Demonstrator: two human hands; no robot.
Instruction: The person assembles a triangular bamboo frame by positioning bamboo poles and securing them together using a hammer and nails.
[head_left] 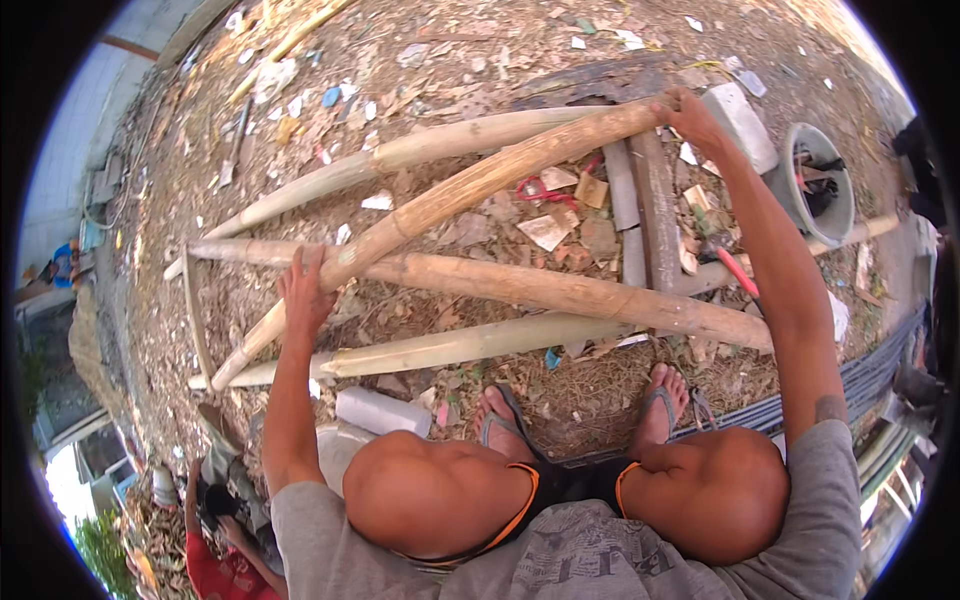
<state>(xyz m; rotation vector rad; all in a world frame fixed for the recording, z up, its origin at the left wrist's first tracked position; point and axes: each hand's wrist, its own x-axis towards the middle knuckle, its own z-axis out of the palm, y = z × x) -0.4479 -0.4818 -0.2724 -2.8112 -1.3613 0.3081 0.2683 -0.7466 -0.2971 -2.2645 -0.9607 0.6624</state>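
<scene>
A long peeled bamboo pole (490, 182) slants across the ground in front of me, from low left to upper right. My right hand (690, 118) is closed round its upper right end. Further down the same pole, my left hand (305, 292) grips it where it crosses over a second bamboo pole (560, 285). Beyond lies a paler bamboo pole (440, 140), and nearer my feet another bamboo pole (470, 343). At the left a thin strip (197, 315) joins the pole ends. The undersides of both hands are hidden.
A dark wooden beam (657, 220) lies under the poles at right. Near it are a concrete block (740, 128), a grey bucket (845, 215) holding tools, and a red-handled tool (738, 270). Dark rods (850, 385) run right of my feet. A person in red (230, 572) is at lower left.
</scene>
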